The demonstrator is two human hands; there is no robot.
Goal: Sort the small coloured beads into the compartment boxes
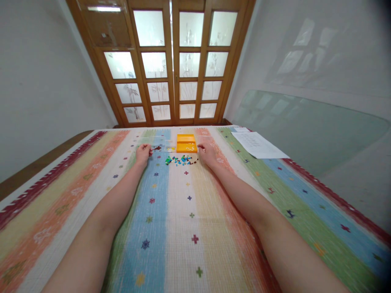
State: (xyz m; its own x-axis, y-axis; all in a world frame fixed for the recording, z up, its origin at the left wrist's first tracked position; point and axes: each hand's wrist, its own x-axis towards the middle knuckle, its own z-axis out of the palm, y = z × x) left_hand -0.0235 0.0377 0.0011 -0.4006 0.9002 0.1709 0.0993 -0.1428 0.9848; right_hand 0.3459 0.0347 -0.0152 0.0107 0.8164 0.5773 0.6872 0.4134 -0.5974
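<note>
Here, on the striped cloth (171, 228), both bare arms stretch far forward. The left hand (143, 153) rests knuckles up with its fingers curled under; at this distance I cannot tell whether they pinch anything. Just to its right lies a small cluster of dark red pieces (157, 148), set apart from the rest. In the middle, between the two hands, sits the heap of small coloured pieces (181, 160), mostly blue, green and dark, all mixed. Just behind it stands the orange tray (186, 140), with what may be a few pale bits at its near edge. The right hand (208, 153) lies beside the tray's right corner, fingers bent towards it, and their grip is too small to read. A sheet of paper (258, 145) lies farther right. Judging by the heap, the sorting looks barely begun: one colour is separated and most remains mixed.
</note>
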